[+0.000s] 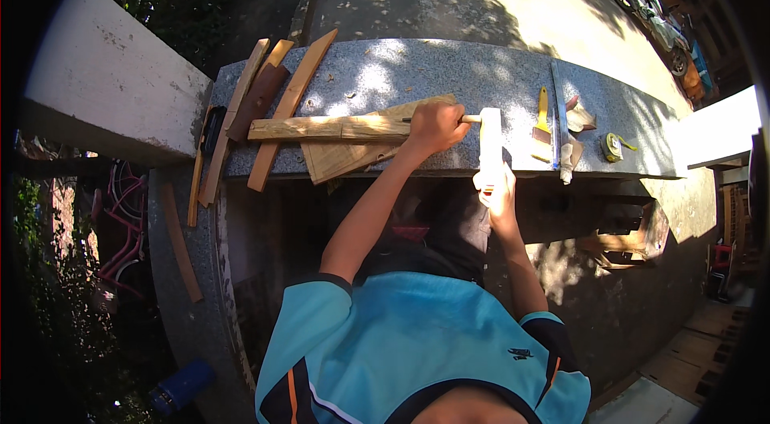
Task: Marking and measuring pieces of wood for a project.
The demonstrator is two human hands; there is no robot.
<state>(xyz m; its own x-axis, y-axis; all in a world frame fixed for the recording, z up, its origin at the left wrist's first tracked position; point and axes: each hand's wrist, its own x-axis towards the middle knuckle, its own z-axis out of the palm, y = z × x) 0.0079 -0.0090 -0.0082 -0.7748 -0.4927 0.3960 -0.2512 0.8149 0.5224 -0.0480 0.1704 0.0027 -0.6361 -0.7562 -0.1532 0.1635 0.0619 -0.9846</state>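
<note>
My left hand is closed around a slim chisel-like tool. Its pale handle end sticks out to the right, and a thin dark tip shows on the left side of the fist. The fist rests over the right end of a long wooden bar, which lies across a flat board on the stone counter. In my right hand is a pale, sunlit wooden block, gripped at its near end. Its far part stands right by the tool's handle end; I cannot tell if they touch.
Several wood strips lie on the counter's left side, beside a white pillar. To the right are a yellow-handled brush, a blue-edged long strip, a crumpled cloth and a tape measure. The granite counter's front edge faces me.
</note>
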